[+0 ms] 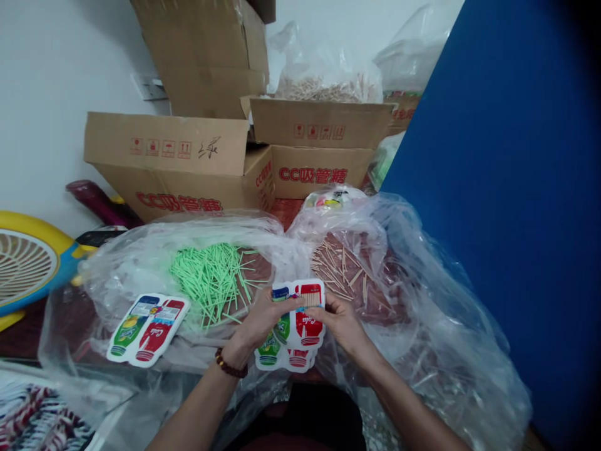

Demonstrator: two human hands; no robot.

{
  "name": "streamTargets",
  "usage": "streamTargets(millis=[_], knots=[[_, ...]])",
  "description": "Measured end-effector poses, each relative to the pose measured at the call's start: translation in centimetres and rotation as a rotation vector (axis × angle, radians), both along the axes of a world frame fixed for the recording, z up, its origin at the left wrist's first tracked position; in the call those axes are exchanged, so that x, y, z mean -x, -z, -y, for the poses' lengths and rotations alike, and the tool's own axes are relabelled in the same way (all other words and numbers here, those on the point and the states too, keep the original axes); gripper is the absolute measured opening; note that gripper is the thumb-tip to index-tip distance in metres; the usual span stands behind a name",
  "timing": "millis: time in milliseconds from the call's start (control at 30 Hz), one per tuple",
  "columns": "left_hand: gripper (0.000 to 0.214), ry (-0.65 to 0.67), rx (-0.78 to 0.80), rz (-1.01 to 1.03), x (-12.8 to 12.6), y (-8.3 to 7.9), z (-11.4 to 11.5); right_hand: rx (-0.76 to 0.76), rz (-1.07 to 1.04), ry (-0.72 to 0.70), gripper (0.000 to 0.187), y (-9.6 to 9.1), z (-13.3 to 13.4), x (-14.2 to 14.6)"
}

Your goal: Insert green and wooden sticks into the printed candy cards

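Note:
Between my hands, above the table's front edge, is a bottle-shaped printed pack with a green and a red bottle on it. At least one more such pack shows beneath it. My left hand is closed on the left side, thumb across the front. My right hand grips the right edge, its thumb by a row of thin tan sticks in the red half's window. Loose green sticks lie in a heap to the left. Loose tan sticks are scattered behind the pack.
Another printed pack lies at left on clear plastic sheeting. Cardboard boxes stand at the back, with a bag of sticks behind. A yellow and blue fan is at far left; a blue panel bounds the right.

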State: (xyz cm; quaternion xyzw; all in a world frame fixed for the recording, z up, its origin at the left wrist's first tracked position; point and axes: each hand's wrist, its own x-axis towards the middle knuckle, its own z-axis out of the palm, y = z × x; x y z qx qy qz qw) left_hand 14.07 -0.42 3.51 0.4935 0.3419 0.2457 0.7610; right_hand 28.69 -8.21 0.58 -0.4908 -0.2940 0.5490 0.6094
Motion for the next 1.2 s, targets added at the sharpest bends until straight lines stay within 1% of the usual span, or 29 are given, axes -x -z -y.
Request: streamTargets(millis=[67,167,233,333,433,500,533,567,600,667,700,767,800,867,1000,1100,1200], knots=[[0.024,-0.011,0.016,0.024,0.0,0.1,0.0,-0.005,0.045,0.003,0.029,0.1,0.1,-0.1],[0.025,0.025,0.016,0.030,-0.1,0.2,0.1,-0.017,0.110,0.040,0.027,0.1,0.3,-0.1],[0.025,0.037,0.002,0.008,-0.2,0.2,0.0,-0.025,0.118,0.039,0.028,0.2,0.3,0.0],[0.025,0.015,-0.006,-0.004,-0.2,0.4,0.0,-0.039,0.125,-0.016,0.028,0.5,0.3,0.0],[0.026,0.011,-0.003,-0.009,0.0,0.4,0.1,-0.037,0.217,-0.099,0.024,0.8,0.6,-0.9],[0.026,-0.007,-0.005,-0.026,0.2,0.4,0.1,-0.027,0.345,-0.143,0.023,1.1,0.7,-2.6],[0.026,-0.025,-0.003,-0.034,0.4,0.4,0.1,-0.023,0.427,-0.140,0.023,1.3,0.6,-3.8],[0.027,-0.043,0.002,-0.041,0.6,0.3,0.1,-0.020,0.522,-0.117,0.024,1.4,0.4,-5.2],[0.028,-0.061,0.009,-0.047,0.7,0.3,0.1,-0.009,0.627,-0.059,0.026,1.7,0.0,-6.8],[0.029,-0.077,0.031,-0.059,1.0,0.3,0.1,0.061,0.921,0.055,0.027,2.1,-1.2,-9.9],[0.029,-0.074,0.042,-0.068,1.2,0.3,0.1,0.113,1.093,0.049,0.027,2.3,-1.9,-11.2],[0.028,-0.059,0.052,-0.085,1.4,0.3,0.1,0.137,1.192,-0.002,0.023,2.7,-3.5,-12.9],[0.027,-0.050,0.052,-0.094,1.5,0.3,0.2,0.137,1.228,-0.041,0.021,2.8,-4.3,-13.2],[0.024,-0.040,0.045,-0.113,1.6,0.2,0.2,0.114,1.275,-0.125,0.017,2.8,-5.6,-12.9],[0.024,-0.048,0.026,-0.115,1.8,-0.1,0.2,0.083,1.385,-0.267,0.013,2.7,-7.2,-11.0],[0.025,-0.054,0.024,-0.115,1.8,-0.4,0.1,0.091,1.439,-0.305,0.016,2.5,-7.5,-10.0],[0.026,-0.062,0.019,-0.109,1.8,-0.6,0.1,0.079,1.446,-0.343,0.014,2.3,-7.1,-9.9]])
